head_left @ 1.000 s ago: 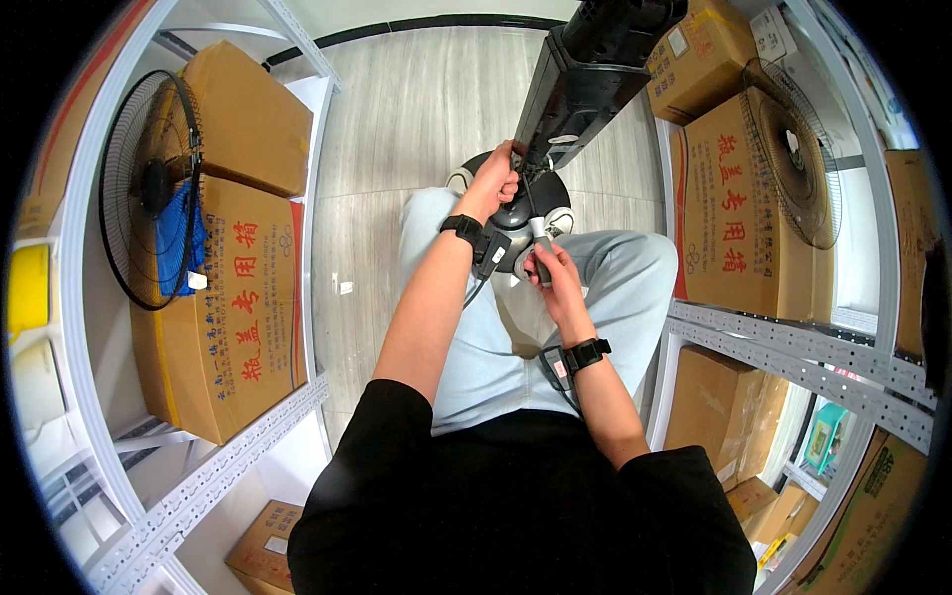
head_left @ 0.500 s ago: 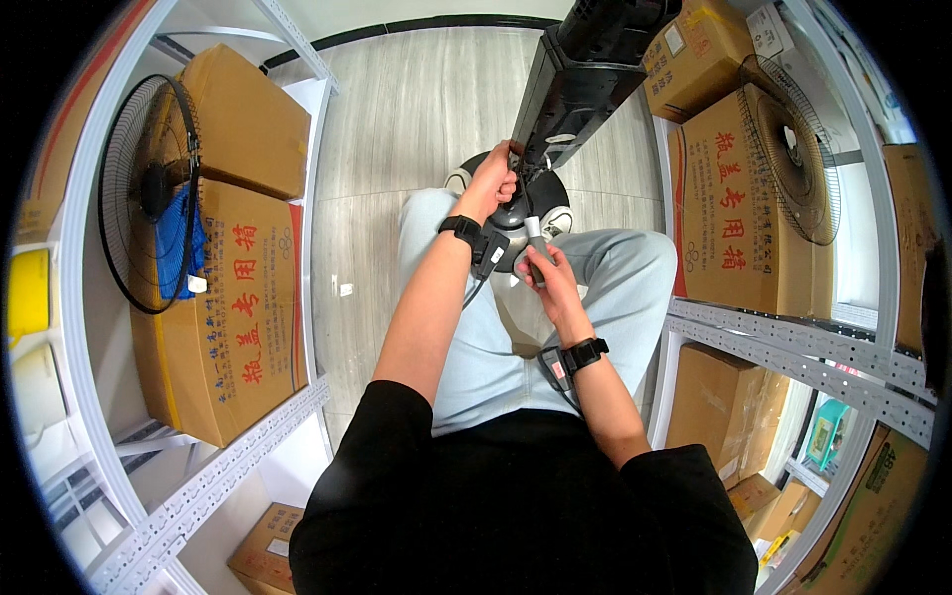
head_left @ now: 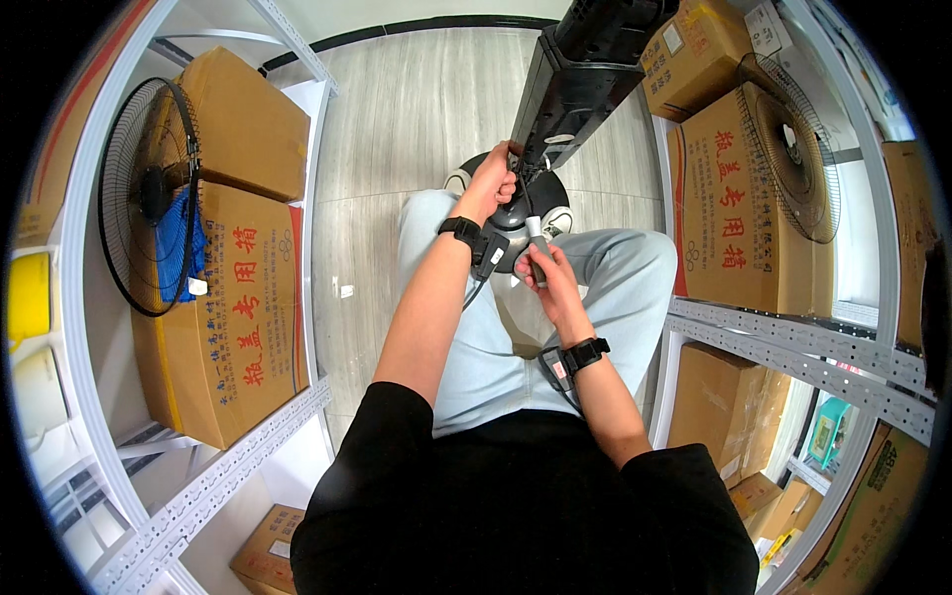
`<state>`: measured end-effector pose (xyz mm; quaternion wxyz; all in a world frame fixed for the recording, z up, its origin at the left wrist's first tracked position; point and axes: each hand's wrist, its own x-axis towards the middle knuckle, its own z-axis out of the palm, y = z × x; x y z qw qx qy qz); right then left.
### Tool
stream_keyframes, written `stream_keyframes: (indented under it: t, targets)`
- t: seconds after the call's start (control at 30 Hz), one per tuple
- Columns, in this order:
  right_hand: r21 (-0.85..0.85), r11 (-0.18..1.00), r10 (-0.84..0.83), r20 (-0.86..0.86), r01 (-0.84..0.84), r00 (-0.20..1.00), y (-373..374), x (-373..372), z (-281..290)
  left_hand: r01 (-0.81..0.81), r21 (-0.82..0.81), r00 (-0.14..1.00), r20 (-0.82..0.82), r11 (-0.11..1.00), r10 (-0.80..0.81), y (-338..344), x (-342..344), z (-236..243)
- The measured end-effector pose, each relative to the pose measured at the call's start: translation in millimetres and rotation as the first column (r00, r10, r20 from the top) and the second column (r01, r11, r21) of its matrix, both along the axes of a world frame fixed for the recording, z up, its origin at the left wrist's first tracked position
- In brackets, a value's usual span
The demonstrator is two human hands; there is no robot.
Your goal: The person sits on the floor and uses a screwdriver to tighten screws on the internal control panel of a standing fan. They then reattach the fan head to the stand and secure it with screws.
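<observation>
A tall black column with a plastic casing leans up and to the right in front of me, above a round black base on the floor. At the column's lower left edge, my left hand is closed with curled fingers; part of its grip is hidden. My right hand is wrapped round a slim handheld tool with a grey handle and a white upper part. Its upper end points toward the base, and a thin dark line runs above it. I cannot tell its exact kind.
Cardboard boxes fill the metal shelves on both sides. A round black fan grille leans on the left boxes beside blue plastic; another grille rests on the right. Small white scraps lie on the floor left of my legs.
My right hand and the tool have shifted very slightly. My left hand and the black column stay where they were.
</observation>
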<state>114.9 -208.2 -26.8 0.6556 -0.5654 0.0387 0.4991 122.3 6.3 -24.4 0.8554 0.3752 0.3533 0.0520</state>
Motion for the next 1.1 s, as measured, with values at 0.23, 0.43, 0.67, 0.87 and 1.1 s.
stream_keyframes:
  t: [0.23, 0.43, 0.67, 0.87, 1.1]
  targets:
    - [0.043, 0.997, 0.073, -0.184, -0.066, 0.980, -9.1, 11.5, -31.4, 0.011, -0.005, 1.000, 0.019, 1.000, -0.011, 0.4, 2.3, -2.2]
    - [-0.117, 0.992, 0.045, 0.056, -0.038, 0.997, 4.6, -4.9, 11.0, -0.001, -0.005, 1.000, 0.011, 1.000, 0.001, 0.9, -0.9, -3.2]
    - [-0.034, 0.999, 0.020, -0.117, -0.024, 0.993, -1.6, 4.7, -17.8, 0.004, 0.000, 1.000, 0.011, 1.000, -0.004, -0.4, 0.1, 1.0]
    - [-0.059, 0.998, 0.031, 0.098, -0.026, 0.995, 1.2, -2.8, -6.2, 0.006, 0.002, 1.000, 0.017, 1.000, -0.006, -0.1, 0.9, 0.0]
    - [0.003, 1.000, -0.028, -0.071, 0.028, 0.997, -6.0, 8.6, -20.2, 0.032, 0.021, 0.999, 0.005, 0.999, -0.032, 1.3, 0.9, 3.0]
